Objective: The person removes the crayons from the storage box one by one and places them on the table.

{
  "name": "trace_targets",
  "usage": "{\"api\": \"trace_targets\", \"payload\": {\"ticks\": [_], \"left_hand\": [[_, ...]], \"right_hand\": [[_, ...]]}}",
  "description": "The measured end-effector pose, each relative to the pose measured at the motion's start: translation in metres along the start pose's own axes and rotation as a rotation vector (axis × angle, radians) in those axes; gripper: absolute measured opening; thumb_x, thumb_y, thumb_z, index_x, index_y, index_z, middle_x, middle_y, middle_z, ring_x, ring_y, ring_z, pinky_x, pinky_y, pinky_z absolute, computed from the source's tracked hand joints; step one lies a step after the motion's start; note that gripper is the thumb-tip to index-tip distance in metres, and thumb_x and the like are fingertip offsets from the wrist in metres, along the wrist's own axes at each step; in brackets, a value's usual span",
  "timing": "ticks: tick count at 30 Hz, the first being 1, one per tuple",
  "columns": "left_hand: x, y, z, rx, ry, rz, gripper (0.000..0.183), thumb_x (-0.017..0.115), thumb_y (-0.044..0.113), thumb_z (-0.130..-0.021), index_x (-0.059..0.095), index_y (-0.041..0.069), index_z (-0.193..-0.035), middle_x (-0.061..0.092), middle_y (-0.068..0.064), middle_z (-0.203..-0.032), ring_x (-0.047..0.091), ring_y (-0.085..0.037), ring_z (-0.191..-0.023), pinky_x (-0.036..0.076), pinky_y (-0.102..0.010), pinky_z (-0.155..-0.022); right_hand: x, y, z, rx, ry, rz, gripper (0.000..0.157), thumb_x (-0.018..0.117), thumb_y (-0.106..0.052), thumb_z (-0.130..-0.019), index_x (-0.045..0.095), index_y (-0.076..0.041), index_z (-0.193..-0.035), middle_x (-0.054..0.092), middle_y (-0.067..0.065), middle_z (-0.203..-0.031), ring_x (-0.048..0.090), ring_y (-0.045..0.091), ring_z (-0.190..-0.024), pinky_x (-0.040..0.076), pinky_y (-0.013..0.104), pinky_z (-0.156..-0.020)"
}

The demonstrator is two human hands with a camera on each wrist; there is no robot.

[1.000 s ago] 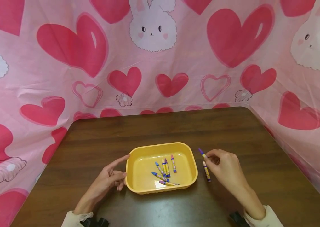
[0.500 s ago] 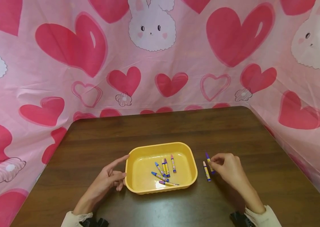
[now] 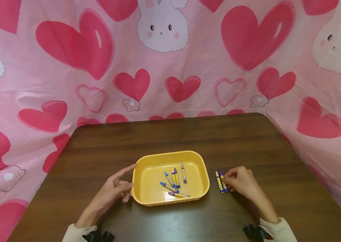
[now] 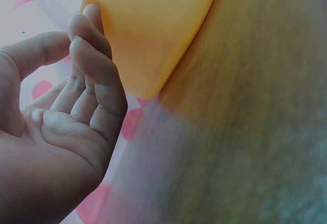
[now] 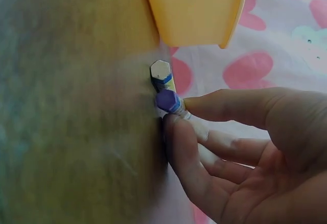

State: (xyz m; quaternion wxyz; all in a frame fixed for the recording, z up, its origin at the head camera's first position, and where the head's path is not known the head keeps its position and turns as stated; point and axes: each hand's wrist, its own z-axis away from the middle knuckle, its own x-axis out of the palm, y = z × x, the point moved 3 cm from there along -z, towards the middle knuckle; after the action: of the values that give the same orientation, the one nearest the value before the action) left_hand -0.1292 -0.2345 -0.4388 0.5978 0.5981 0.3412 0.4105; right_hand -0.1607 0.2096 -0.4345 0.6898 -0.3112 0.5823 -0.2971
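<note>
My right hand (image 3: 243,181) pinches a purple crayon (image 5: 167,101) between thumb and index finger, low over the table to the right of the tray. Close along its left side lies a peach-coloured crayon (image 3: 219,183), roughly parallel. In the right wrist view both crayons show their flat hexagonal ends. A yellow plastic tray (image 3: 158,161) stands in the middle, with several blue, purple, pink and peach crayons (image 3: 170,187) inside. My left hand (image 3: 111,190) rests at the tray's left end, index finger extended to its rim and thumb against its side.
A dark brown wooden table (image 3: 146,137) lies under everything, with rounded far corners. Pink cloth (image 3: 203,60) printed with hearts and rabbits hangs behind it and along both sides. Dark wrist devices (image 3: 255,232) sit at the cream sleeves.
My right hand has moved a little right and down, bringing the purple crayon from above the peach one to lie alongside it. My left hand and the tray stay put.
</note>
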Motion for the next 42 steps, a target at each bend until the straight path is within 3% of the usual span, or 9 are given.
{"api": "trace_targets", "payload": {"ticks": [6, 18, 26, 33, 42], "left_hand": [[-0.002, 0.0, 0.001, -0.028, 0.014, -0.006, 0.063, 0.057, 0.004, -0.099, 0.03, 0.009, -0.156, 0.067, -0.011, -0.071, 0.058, -0.015, -0.055, 0.054, -0.028, -0.055], [0.002, 0.003, 0.001, -0.007, -0.021, 0.011, 0.063, 0.054, 0.002, -0.1, 0.026, 0.007, -0.157, 0.067, -0.006, -0.07, 0.059, -0.014, -0.056, 0.05, -0.025, -0.054], [0.0, 0.004, 0.002, -0.002, -0.007, 0.003, 0.064, 0.054, 0.001, -0.1, 0.025, 0.005, -0.156, 0.066, -0.007, -0.07, 0.058, -0.014, -0.055, 0.052, -0.027, -0.054], [-0.002, 0.0, 0.001, 0.004, -0.003, 0.012, 0.064, 0.054, 0.0, -0.099, 0.026, 0.006, -0.156, 0.067, -0.007, -0.069, 0.059, -0.013, -0.055, 0.053, -0.027, -0.053], [-0.002, -0.003, -0.001, 0.015, -0.015, 0.017, 0.063, 0.054, 0.001, -0.1, 0.027, 0.008, -0.157, 0.067, -0.008, -0.07, 0.06, -0.013, -0.055, 0.051, -0.026, -0.052]], "right_hand": [[0.003, -0.001, -0.001, 0.019, 0.004, -0.005, 0.006, 0.07, -0.005, -0.084, 0.074, -0.002, -0.081, 0.07, 0.004, -0.069, 0.065, 0.018, -0.054, 0.055, 0.03, -0.052], [0.001, 0.001, 0.002, 0.024, -0.016, -0.044, 0.008, 0.07, -0.005, -0.087, 0.075, 0.001, -0.083, 0.072, 0.007, -0.073, 0.067, 0.019, -0.058, 0.056, 0.03, -0.053], [0.001, -0.002, -0.001, -0.002, -0.023, -0.034, 0.008, 0.069, -0.005, -0.087, 0.075, 0.0, -0.084, 0.072, 0.007, -0.075, 0.066, 0.018, -0.058, 0.056, 0.03, -0.054], [-0.001, -0.013, 0.0, -0.023, 0.04, 0.07, 0.006, 0.072, -0.007, -0.085, 0.074, -0.003, -0.083, 0.069, 0.002, -0.068, 0.063, 0.014, -0.057, 0.053, 0.028, -0.052], [-0.011, -0.047, 0.001, -0.198, 0.168, 0.256, 0.005, 0.072, -0.009, -0.083, 0.074, -0.007, -0.08, 0.067, -0.002, -0.07, 0.058, 0.013, -0.063, 0.05, 0.031, -0.058]]}}
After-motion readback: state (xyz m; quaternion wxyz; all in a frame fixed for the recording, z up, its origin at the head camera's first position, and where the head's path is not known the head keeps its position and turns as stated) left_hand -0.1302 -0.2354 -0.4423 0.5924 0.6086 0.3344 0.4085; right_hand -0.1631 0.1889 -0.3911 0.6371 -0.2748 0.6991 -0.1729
